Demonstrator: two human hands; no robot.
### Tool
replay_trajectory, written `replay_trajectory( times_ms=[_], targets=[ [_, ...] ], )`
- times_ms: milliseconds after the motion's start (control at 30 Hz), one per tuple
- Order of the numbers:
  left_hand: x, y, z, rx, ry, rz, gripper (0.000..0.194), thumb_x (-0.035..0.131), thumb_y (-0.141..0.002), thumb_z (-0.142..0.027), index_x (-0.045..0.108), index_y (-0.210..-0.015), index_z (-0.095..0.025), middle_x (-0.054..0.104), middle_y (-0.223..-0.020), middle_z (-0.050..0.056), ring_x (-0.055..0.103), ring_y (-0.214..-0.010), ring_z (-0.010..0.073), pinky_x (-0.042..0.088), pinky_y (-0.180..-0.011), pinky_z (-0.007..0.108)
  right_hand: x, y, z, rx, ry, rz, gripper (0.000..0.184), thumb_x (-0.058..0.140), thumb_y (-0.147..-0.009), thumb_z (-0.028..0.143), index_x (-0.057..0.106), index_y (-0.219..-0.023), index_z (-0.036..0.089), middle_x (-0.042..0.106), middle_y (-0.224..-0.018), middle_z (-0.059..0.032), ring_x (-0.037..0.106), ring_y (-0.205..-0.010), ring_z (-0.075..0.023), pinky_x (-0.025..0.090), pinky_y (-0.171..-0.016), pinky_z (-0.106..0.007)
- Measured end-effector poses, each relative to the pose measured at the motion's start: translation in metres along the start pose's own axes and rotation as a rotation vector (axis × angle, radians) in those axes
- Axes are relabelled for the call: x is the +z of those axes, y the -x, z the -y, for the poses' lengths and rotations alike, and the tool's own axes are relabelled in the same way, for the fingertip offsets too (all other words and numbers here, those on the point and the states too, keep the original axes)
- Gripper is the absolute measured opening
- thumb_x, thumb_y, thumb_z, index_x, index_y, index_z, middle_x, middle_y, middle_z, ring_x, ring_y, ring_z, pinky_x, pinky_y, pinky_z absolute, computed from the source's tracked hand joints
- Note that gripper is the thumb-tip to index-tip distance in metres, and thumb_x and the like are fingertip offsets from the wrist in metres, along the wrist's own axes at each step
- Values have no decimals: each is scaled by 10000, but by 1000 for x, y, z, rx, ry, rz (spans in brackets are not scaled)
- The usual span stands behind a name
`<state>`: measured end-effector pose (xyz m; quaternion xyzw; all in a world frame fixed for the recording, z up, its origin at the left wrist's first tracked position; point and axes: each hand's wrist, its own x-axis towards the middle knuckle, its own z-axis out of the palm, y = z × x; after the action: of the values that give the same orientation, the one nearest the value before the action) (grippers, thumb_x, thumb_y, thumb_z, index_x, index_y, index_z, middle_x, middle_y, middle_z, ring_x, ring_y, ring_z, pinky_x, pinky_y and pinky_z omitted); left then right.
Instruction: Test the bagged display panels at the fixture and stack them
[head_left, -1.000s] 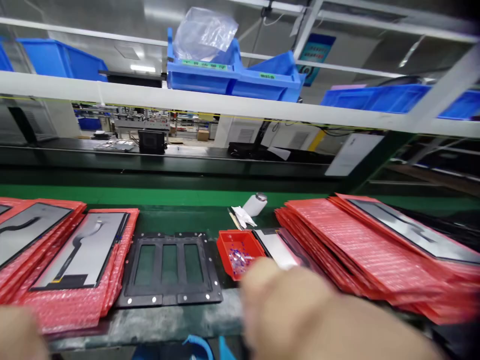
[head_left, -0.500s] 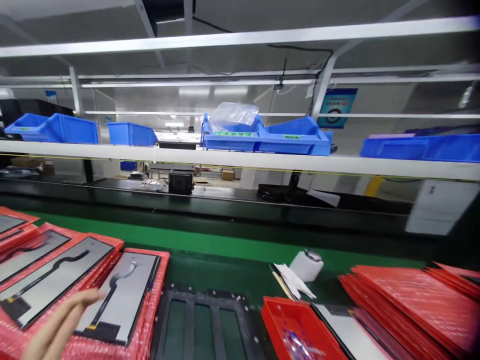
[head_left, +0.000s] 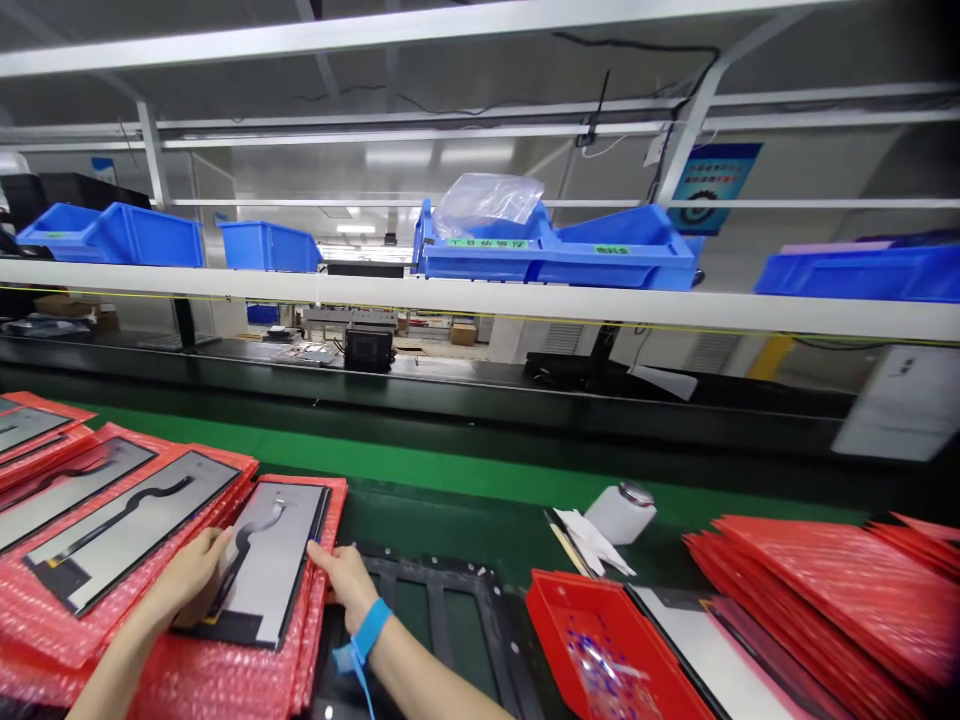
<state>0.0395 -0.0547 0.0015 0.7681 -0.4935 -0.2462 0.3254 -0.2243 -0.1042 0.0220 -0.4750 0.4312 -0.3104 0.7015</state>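
A flat grey display panel (head_left: 271, 570) with a dark flex cable lies on a stack of red bubble-wrap bags (head_left: 202, 680) at the front left. My left hand (head_left: 189, 578) grips its left edge, fingers partly hidden by the panel. On the opposite edge my right hand (head_left: 346, 580) has its thumb on the rim, with the other fingers curled out of sight beside the bags. A blue wrist strap (head_left: 371, 628) circles my right wrist. Just left of this panel, another display panel (head_left: 142, 520) rests on its own red bags.
A black slotted frame (head_left: 435, 600) lies on the green bench. To its right stand a red bin (head_left: 555, 650) with small blue bits and a white bottle (head_left: 619, 515). More red bags (head_left: 840, 590) are stacked at the right. Blue bins (head_left: 615, 250) line the shelf above.
My left hand has come onto the panel's left edge. My right hand has entered the view and taken hold of the right edge. The view has shifted slightly.
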Motion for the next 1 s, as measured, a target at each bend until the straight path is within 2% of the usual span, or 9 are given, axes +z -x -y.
replay_trajectory(
  times_ms=[100,200,400,533,633,700,867,933,1000],
  targets=[
    [2,2,-3,-52,149,77,686,323,-819,-699,552,-1112,-123,578,-1219,113,504,-1193,239,313,-1089,347,-3,-6,1,-142,58,55,680,682,-670,632,614,-988,35,610,-850,-123,596,-896,-197,487,-801,-288],
    [4,12,-16,-66,161,71,681,388,-774,-704,551,-1106,-133,579,-1192,118,489,-1187,258,277,-1097,373,-6,-8,4,-241,251,66,715,657,-686,637,606,-1104,59,614,-1019,-137,576,-1034,-216,463,-922,-302],
    [4,38,-39,-43,284,49,708,447,-757,-688,477,-1182,-123,468,-1341,137,448,-1243,213,304,-1109,290,-10,-4,20,-226,667,-58,623,532,-800,601,584,-1159,95,557,-1200,-165,542,-1158,-264,406,-1015,-341],
    [4,49,-46,-35,394,54,709,463,-792,-681,457,-1246,-136,477,-1336,147,445,-1266,229,355,-1079,318,6,-4,23,-284,302,62,649,654,-719,566,553,-1161,102,556,-1208,-163,553,-1157,-252,437,-1013,-333],
    [3,54,-53,-15,442,31,718,475,-798,-693,489,-1252,-137,537,-1268,149,426,-1296,241,364,-1074,327,19,-7,14,-200,-114,186,757,749,-648,432,452,-1270,119,537,-1255,-146,592,-1098,-234,489,-968,-341],
    [1,56,-55,-9,468,36,717,502,-799,-679,490,-1268,-137,525,-1291,147,424,-1304,233,352,-1095,316,18,-8,8,-115,-256,174,794,779,-611,357,420,-1272,101,537,-1252,-156,610,-1057,-238,498,-964,-357],
    [3,49,-62,-26,499,38,844,642,-756,-610,354,-1404,-152,316,-1487,127,349,-1368,218,277,-1173,321,-15,2,23,-54,-334,157,771,786,-615,328,425,-1246,73,510,-1268,-205,602,-1068,-270,504,-948,-379],
    [8,37,-76,-43,575,38,985,714,-720,-560,221,-1479,-171,181,-1547,115,235,-1431,227,196,-1216,356,-33,10,45,-122,-333,168,809,784,-628,331,397,-1300,99,506,-1279,-196,597,-1075,-277,515,-913,-392],
    [15,22,-102,-33,733,122,1038,720,-727,-544,140,-1504,-173,218,-1529,153,290,-1410,252,226,-1205,399,-52,15,72,-238,-288,156,825,776,-646,326,377,-1341,127,510,-1283,-174,594,-1080,-267,516,-906,-387]
  ],
)
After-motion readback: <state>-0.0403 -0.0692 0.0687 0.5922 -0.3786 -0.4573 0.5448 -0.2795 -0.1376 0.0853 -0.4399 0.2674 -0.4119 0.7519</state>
